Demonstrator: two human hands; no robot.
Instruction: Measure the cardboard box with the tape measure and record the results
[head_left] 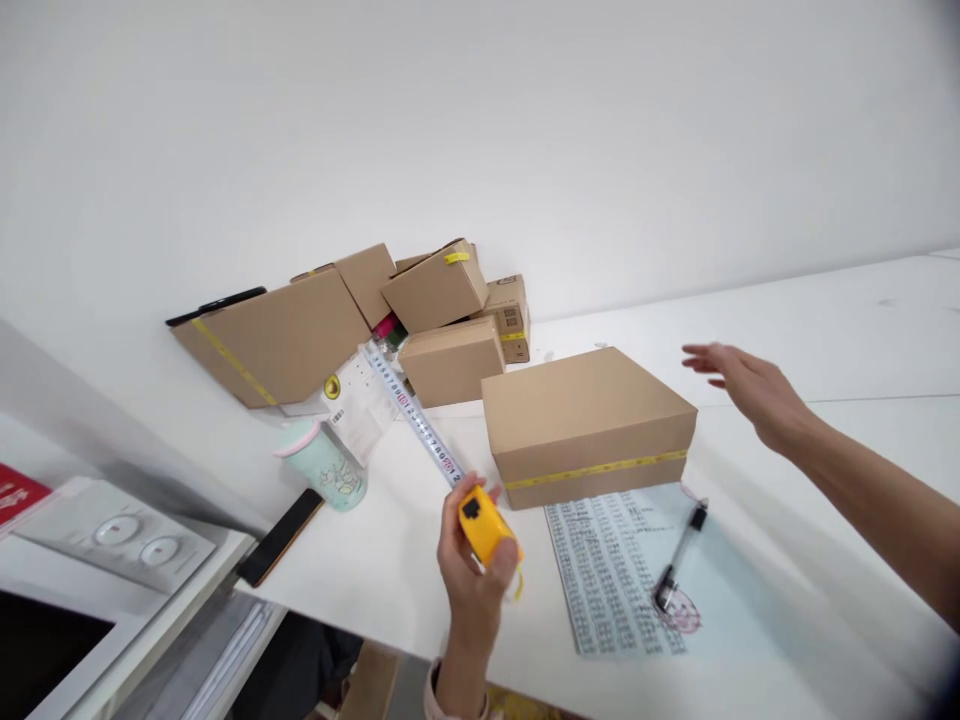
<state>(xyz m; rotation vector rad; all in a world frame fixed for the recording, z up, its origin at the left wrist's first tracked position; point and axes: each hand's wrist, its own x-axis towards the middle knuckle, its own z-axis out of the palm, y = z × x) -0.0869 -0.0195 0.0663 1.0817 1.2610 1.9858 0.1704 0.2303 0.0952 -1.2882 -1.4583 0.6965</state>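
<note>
My left hand [469, 580] grips a yellow tape measure [486, 525] near the table's front edge. Its blade [411, 412] runs out toward the far left, up to a pile of boxes. Just right of the tape measure stands a closed cardboard box [589, 420] with a yellow tape strip along its front face. My right hand [750, 390] hovers open, fingers stretched out, to the right of that box and apart from it. It holds nothing.
Several cardboard boxes [442, 300] are piled against the wall at the back. A mint cup [326, 465] lies on its side near a black phone [279, 537]. A printed sheet [630, 570] with a pen [679, 555] lies on the white table [825, 330].
</note>
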